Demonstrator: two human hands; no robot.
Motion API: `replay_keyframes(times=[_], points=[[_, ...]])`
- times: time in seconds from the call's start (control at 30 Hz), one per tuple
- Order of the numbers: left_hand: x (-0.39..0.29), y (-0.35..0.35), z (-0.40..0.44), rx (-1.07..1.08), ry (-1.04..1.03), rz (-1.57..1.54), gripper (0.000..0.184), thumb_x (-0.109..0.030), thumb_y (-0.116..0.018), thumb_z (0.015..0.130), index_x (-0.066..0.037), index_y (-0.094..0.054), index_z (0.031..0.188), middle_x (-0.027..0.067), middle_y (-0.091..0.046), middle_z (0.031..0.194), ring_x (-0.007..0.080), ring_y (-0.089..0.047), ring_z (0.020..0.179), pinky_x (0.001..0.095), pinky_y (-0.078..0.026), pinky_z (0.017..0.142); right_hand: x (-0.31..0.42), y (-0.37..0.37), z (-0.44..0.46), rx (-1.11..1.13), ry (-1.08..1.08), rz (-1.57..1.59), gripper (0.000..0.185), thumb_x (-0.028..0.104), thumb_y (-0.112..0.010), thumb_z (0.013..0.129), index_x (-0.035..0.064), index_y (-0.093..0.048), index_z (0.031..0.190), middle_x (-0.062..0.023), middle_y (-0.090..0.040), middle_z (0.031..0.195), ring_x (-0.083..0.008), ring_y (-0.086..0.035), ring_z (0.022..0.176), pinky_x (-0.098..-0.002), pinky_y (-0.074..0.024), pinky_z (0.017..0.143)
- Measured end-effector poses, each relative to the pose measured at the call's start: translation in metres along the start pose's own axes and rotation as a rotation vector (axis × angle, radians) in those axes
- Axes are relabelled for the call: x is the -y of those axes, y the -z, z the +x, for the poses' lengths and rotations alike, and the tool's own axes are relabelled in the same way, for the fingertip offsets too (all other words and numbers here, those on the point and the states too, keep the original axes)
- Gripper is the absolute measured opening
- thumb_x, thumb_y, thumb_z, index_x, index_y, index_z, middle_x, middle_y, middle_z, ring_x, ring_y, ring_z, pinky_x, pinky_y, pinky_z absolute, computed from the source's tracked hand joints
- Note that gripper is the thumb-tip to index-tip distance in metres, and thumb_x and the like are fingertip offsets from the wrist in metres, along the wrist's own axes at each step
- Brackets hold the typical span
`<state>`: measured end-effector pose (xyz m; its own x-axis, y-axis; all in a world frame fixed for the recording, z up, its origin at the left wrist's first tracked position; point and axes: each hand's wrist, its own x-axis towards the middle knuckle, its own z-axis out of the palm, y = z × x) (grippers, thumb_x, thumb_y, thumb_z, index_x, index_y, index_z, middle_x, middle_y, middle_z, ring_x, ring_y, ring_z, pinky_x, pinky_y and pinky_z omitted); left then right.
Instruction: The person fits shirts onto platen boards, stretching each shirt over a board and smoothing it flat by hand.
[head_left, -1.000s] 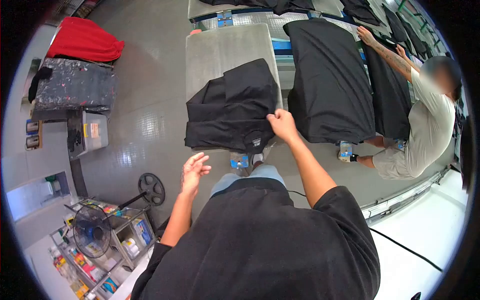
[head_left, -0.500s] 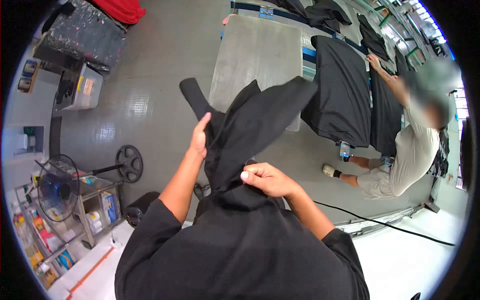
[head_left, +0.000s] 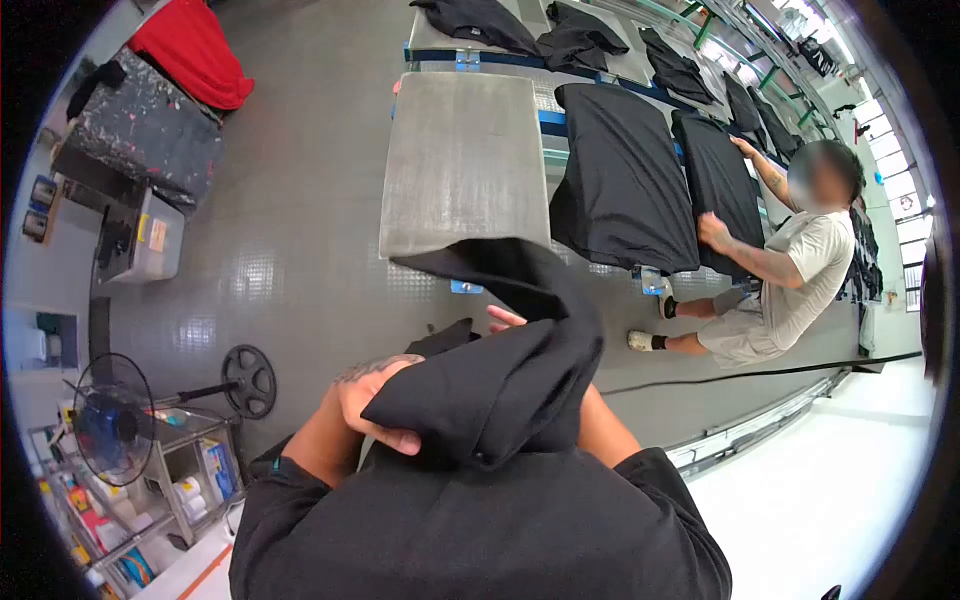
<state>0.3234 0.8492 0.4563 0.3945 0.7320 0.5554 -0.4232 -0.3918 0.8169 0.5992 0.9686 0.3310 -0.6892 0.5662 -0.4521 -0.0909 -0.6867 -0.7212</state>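
Observation:
A black garment [head_left: 500, 380] is bunched in front of my chest, its upper part curling over above the floor. My left hand [head_left: 385, 400] is closed round its left side, thumb below the cloth. Behind the fabric, only some fingers of my right hand [head_left: 506, 318] show, with the rest covered; what they grip cannot be made out. Beyond the garment lies a bare grey platen [head_left: 462, 160]. To its right, a black shirt [head_left: 625, 180] is stretched over another platen.
At the right a co-worker [head_left: 800, 260] has both hands on a black shirt [head_left: 718, 185] over a platen. More black garments [head_left: 480, 22] lie on platens at the back. A fan [head_left: 115, 420], a shelf cart [head_left: 190, 450] and a plastic bin [head_left: 155, 240] stand at left.
The black garment has come off the platen to my chest, and its cloth has since been turned over. My left hand has moved lower. The co-worker has brought a hand down onto the shirt.

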Motion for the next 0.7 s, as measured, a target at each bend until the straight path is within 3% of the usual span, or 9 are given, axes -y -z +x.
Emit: replay_keyframes(times=[0.13,0.23,0.3,0.37,0.43,0.47,0.5,0.6,0.7], points=[[-0.006,-0.014,0.014,0.071,0.174,0.197,0.048,-0.015,-0.083,0.072,0.009,-0.068,0.111,0.0222,-0.069,0.118,0.0398,-0.066,0.108,0.0492,-0.045,0.101,0.060,-0.006,0.061,0.205,0.129,0.056,0.030,0.023,-0.062,0.099,-0.0012,-0.059,0.115,-0.0127,-0.068,0.110,-0.0178,-0.067,0.097,-0.0336,-0.0573,0.082],[-0.007,-0.037,0.041,-0.112,0.320,0.044,0.054,-0.018,-0.077,0.075,0.009,-0.064,0.119,0.0211,-0.069,0.116,0.0408,-0.067,0.104,0.0494,-0.046,0.101,0.091,0.018,0.050,0.335,0.227,0.092,0.029,0.021,-0.063,0.098,-0.0010,-0.059,0.115,-0.0132,-0.067,0.111,-0.0178,-0.067,0.097,-0.0335,-0.0577,0.081],[-0.009,-0.061,0.045,-0.709,0.144,-0.001,0.045,-0.020,-0.077,0.079,0.008,-0.065,0.111,0.0217,-0.070,0.107,0.0336,-0.066,0.104,0.0416,-0.049,0.093,0.120,0.066,0.047,0.481,0.413,0.147,0.022,0.013,-0.063,0.098,0.0012,-0.057,0.116,-0.0143,-0.066,0.113,-0.0179,-0.067,0.098,-0.0351,-0.0582,0.081],[-0.001,-0.046,0.027,-0.684,-0.115,0.179,0.063,-0.023,-0.078,0.077,0.010,-0.057,0.126,0.0255,-0.063,0.124,0.0364,-0.062,0.114,0.0425,-0.045,0.102,0.169,0.086,-0.002,0.413,0.745,0.245,0.023,0.008,-0.064,0.096,0.0041,-0.057,0.118,-0.0133,-0.066,0.116,-0.0186,-0.066,0.101,-0.0355,-0.0569,0.087],[-0.006,-0.061,0.056,-0.876,-0.156,0.123,0.080,-0.026,-0.078,0.078,0.010,-0.044,0.140,0.0227,-0.053,0.141,0.0361,-0.054,0.127,0.0435,-0.039,0.111,0.195,0.119,-0.062,-0.855,0.994,-1.205,0.025,0.009,-0.066,0.094,0.0059,-0.057,0.118,-0.0091,-0.064,0.113,-0.0174,-0.064,0.099,-0.0350,-0.0546,0.090],[0.003,-0.047,0.026,-0.817,-0.147,0.123,0.079,-0.019,-0.075,0.082,0.006,-0.036,0.147,0.0188,-0.046,0.148,0.0339,-0.047,0.135,0.0447,-0.033,0.117,0.203,0.125,-0.070,-0.871,0.999,-1.202,0.025,0.009,-0.066,0.094,0.0059,-0.057,0.118,-0.0091,-0.064,0.113,-0.0174,-0.064,0.099,-0.0350,-0.0546,0.090],[0.014,-0.040,0.030,-0.805,-0.148,0.117,0.079,-0.019,-0.075,0.082,0.006,-0.036,0.147,0.0188,-0.046,0.148,0.0339,-0.047,0.135,0.0447,-0.033,0.117,0.210,0.131,-0.076,-0.853,1.029,-0.986,0.026,0.009,-0.066,0.093,0.0059,-0.057,0.117,-0.0085,-0.064,0.112,-0.0172,-0.064,0.099,-0.0346,-0.0541,0.091],[0.049,-0.037,0.076,-1.195,0.081,0.014,0.055,-0.001,-0.056,0.095,-0.002,-0.041,0.147,0.0160,-0.048,0.146,0.0314,-0.048,0.134,0.0464,-0.035,0.116,0.216,0.145,-0.088,-0.761,1.052,-0.345,0.027,0.009,-0.068,0.091,0.0058,-0.057,0.116,-0.0068,-0.063,0.110,-0.0165,-0.062,0.099,-0.0335,-0.0524,0.091],[0.113,-0.039,0.083,-1.272,0.306,0.472,0.052,-0.006,-0.063,0.094,-0.003,-0.045,0.143,0.0110,-0.053,0.137,0.0242,-0.051,0.126,0.0375,-0.039,0.110,0.221,0.150,-0.088,-0.624,1.030,0.309,0.028,0.008,-0.069,0.089,0.0056,-0.057,0.114,-0.0050,-0.063,0.109,-0.0159,-0.061,0.099,-0.0323,-0.0507,0.092]])
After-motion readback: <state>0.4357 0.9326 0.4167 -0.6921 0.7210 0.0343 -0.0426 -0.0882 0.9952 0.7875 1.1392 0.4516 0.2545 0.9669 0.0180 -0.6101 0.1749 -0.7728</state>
